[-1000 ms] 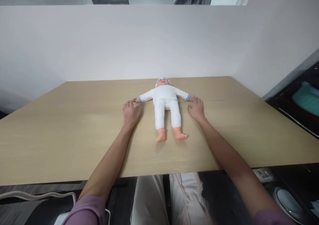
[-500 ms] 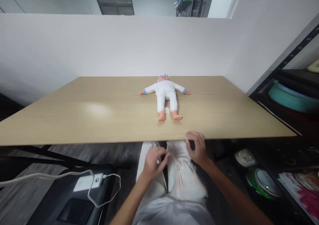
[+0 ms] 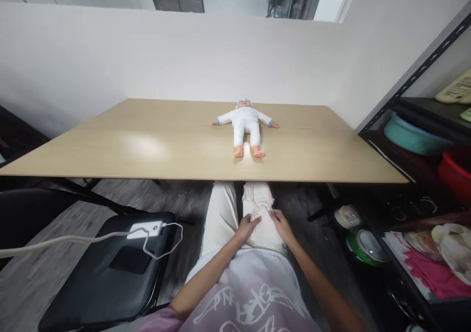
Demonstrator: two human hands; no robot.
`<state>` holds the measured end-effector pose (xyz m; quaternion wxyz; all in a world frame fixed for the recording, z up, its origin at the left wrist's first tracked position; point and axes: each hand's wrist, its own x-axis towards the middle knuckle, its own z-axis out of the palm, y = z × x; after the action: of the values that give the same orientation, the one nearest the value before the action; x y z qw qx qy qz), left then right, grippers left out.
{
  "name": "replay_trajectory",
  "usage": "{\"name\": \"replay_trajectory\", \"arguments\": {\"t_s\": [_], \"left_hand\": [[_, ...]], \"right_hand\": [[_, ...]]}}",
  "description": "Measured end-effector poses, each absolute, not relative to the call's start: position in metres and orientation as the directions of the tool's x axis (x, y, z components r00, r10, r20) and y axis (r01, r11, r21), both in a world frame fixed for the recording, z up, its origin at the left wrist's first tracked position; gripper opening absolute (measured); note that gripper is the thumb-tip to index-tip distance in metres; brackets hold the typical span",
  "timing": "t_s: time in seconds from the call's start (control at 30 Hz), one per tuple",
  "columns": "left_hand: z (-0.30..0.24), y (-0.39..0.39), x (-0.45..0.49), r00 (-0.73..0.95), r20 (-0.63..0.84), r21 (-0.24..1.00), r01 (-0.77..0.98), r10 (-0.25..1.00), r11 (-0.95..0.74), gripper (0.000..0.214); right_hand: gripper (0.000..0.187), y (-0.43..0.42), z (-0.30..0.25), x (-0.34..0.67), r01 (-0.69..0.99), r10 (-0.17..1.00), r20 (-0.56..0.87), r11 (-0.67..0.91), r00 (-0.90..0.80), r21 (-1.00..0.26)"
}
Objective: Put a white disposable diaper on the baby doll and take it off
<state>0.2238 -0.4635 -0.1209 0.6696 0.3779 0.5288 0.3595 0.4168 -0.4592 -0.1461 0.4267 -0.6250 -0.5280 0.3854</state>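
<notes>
A pale, pinkish-white cloth [image 3: 258, 194] lies bunched over my right thigh, below the table's front edge; its exact kind I cannot make out. My left hand [image 3: 247, 228] is closed on its left side, thumb lying on top. On the opposite side my right hand [image 3: 281, 225] pinches the fabric, with most fingers hidden beneath. Further off, a baby doll [image 3: 246, 121] in a white suit with blue cuffs and a patterned cap lies on its back on the wooden table [image 3: 176, 145], arms spread and bare feet towards me.
To my left stands a black chair [image 3: 99, 293] bearing a white power bank [image 3: 145, 229] with a cable and a dark phone [image 3: 130, 259]. A shelf at the right holds a teal basin [image 3: 415, 136] and a red basin [image 3: 456, 172]. A wall rises behind the table.
Both hands have come down and back from near the table edge onto the cloth on my lap and closed on it. My view has tilted downward; the doll lies as before.
</notes>
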Motion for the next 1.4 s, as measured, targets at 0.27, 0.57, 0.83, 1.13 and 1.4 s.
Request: {"name": "replay_trajectory", "arguments": {"t_s": [0.27, 0.57, 0.83, 1.13, 1.4], "left_hand": [[-0.050, -0.501, 0.223, 0.134, -0.286, 0.898, -0.307, 0.949, 0.314, 0.083], [0.062, -0.536, 0.204, 0.178, 0.108, 0.967, -0.246, 0.978, -0.062, 0.044], [0.031, -0.481, 0.184, 0.112, 0.019, 0.954, -0.299, 0.993, 0.015, 0.051], [-0.033, -0.454, 0.172, 0.106, -0.201, 0.915, -0.334, 0.974, 0.225, 0.065], [-0.035, -0.461, 0.163, 0.113, -0.215, 0.957, -0.175, 0.970, 0.232, 0.061]], "right_hand": [[0.067, -0.479, -0.078, 0.399, 0.165, 0.995, -0.024, -0.040, 0.095, -0.986], [0.036, -0.518, 0.066, 0.397, 0.224, 0.937, 0.348, 0.340, 0.000, -0.913], [0.031, -0.465, 0.048, 0.369, 0.405, 0.944, 0.330, 0.291, 0.029, -0.867], [0.039, -0.437, -0.021, 0.364, 0.591, 0.959, 0.281, 0.203, 0.041, -0.781], [0.047, -0.388, 0.017, 0.345, 0.700, 0.823, 0.539, 0.491, -0.178, -0.519]]}}
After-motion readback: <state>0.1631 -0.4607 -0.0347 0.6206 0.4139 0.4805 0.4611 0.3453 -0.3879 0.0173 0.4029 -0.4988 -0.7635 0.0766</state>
